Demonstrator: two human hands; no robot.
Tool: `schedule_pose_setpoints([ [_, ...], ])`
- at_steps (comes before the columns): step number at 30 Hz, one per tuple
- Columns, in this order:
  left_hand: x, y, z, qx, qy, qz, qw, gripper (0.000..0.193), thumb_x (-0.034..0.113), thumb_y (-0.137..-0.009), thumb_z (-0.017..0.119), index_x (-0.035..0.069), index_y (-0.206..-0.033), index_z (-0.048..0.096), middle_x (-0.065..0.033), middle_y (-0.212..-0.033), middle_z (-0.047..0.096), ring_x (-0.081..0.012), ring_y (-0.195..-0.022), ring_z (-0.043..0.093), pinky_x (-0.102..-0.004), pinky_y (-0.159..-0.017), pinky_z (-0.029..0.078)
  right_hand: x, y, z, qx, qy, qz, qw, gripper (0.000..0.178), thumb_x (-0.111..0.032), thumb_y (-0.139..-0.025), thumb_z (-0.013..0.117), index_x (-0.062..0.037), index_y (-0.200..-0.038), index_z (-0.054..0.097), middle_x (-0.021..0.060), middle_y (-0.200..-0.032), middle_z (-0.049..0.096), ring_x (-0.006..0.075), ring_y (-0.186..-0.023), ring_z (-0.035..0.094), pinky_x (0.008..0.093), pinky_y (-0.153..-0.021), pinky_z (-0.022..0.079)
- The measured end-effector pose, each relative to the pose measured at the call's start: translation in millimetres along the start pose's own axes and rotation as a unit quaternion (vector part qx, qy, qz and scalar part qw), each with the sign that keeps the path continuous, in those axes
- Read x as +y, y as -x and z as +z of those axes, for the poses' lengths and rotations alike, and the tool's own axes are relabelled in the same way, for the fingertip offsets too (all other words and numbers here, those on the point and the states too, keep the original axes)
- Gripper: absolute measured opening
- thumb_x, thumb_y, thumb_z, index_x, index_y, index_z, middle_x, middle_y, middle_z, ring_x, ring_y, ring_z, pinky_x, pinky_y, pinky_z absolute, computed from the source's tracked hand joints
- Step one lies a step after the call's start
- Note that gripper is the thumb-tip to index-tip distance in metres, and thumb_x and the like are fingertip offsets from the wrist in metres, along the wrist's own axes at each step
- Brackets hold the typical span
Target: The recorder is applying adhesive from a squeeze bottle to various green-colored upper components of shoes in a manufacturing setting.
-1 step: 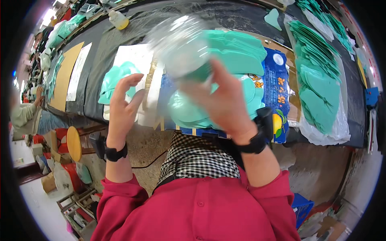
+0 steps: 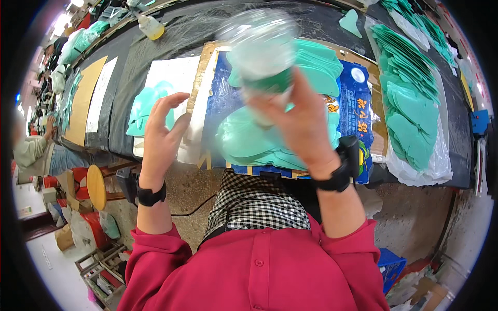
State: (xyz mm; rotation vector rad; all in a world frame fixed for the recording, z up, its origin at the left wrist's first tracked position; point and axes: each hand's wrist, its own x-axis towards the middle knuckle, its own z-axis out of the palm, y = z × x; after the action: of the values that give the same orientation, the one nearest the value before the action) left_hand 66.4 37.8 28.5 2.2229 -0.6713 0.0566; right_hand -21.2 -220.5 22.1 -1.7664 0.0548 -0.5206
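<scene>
My right hand [image 2: 298, 122] is closed round a clear container with a green band [image 2: 264, 52], held above the board. Motion smears the container, so its exact kind does not show. Beneath it, flat green cut pieces [image 2: 249, 137] lie overlapped on a blue printed cardboard sheet [image 2: 355, 109]. Behind the container, more green pieces [image 2: 316, 65] are fanned out. My left hand [image 2: 163, 124] is open and holds nothing, thumb and fingers apart. It hovers beside a small heap of green pieces [image 2: 148, 109] on a white board [image 2: 176, 72].
A long row of overlapped green pieces [image 2: 410, 103] lies on plastic film at the right. One loose piece [image 2: 350, 24] sits at the back. A bottle of yellow liquid [image 2: 151, 28] stands at the back left. Another person's sleeve [image 2: 31, 150] shows far left, near a round stool [image 2: 96, 186].
My right hand and the container have shifted right, uncovering more of the blue cardboard's left part. My left hand has barely moved and stays open.
</scene>
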Motion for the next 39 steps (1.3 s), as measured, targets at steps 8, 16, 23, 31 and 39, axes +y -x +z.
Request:
schedule_pose_setpoints([
  [8, 13, -63, 44, 0.001, -0.123, 0.118, 0.985, 0.039, 0.012, -0.089, 0.075, 0.011, -0.128, 0.068, -0.0126, -0.133, 0.061, -0.034, -0.129, 0.055, -0.0433, -0.112, 0.043, 17, -5, -69, 0.143, 0.112, -0.084, 0.98, 0.053, -0.017, -0.087, 0.086, -0.0033, -0.132, 0.061, 0.0155, -0.104, 0.077, 0.0281, -0.089, 0.077, 0.0365, -0.077, 0.06],
  [16, -3, -110, 111, -0.043, -0.203, 0.147, 0.967, 0.085, 0.036, -0.08, 0.086, 0.018, -0.156, 0.05, -0.0185, -0.157, 0.042, -0.0422, -0.147, 0.038, -0.0548, -0.122, 0.029, -4, 17, -48, 0.009, -0.005, 0.04, 0.999, 0.064, -0.009, -0.083, 0.088, -0.0061, -0.14, 0.059, 0.0199, -0.123, 0.072, 0.0273, -0.107, 0.074, 0.0374, -0.09, 0.058],
  [23, 19, -126, 113, -0.016, -0.222, 0.243, 0.944, 0.085, 0.034, -0.083, 0.086, 0.023, -0.158, 0.048, -0.0144, -0.149, 0.052, -0.0375, -0.139, 0.048, -0.0512, -0.117, 0.039, 19, 44, -129, 0.252, -0.06, 0.037, 0.965, 0.055, -0.001, -0.088, 0.084, -0.0019, -0.137, 0.059, 0.006, -0.128, 0.068, 0.0162, -0.115, 0.065, 0.033, -0.102, 0.052],
  [31, 36, -107, 78, -0.027, -0.127, 0.25, 0.96, 0.078, 0.012, -0.084, 0.082, 0.017, -0.155, 0.051, -0.0127, -0.122, 0.063, -0.0323, -0.116, 0.061, -0.0428, -0.098, 0.051, 26, 81, -172, 0.388, -0.309, -0.001, 0.868, 0.05, -0.013, -0.1, 0.075, -0.0032, -0.144, 0.055, 0.0103, -0.138, 0.065, 0.024, -0.127, 0.064, 0.0437, -0.113, 0.05],
  [39, 60, -2, 74, -0.052, 0.091, 0.074, 0.992, 0.042, 0.008, -0.084, 0.082, 0.007, -0.123, 0.064, -0.0115, -0.105, 0.059, -0.0301, -0.098, 0.059, -0.0394, -0.086, 0.051, -11, 71, -145, 0.298, -0.286, -0.031, 0.91, 0.049, -0.016, -0.1, 0.075, -0.0028, -0.144, 0.057, 0.0122, -0.146, 0.063, 0.0273, -0.134, 0.061, 0.0492, -0.117, 0.047],
])
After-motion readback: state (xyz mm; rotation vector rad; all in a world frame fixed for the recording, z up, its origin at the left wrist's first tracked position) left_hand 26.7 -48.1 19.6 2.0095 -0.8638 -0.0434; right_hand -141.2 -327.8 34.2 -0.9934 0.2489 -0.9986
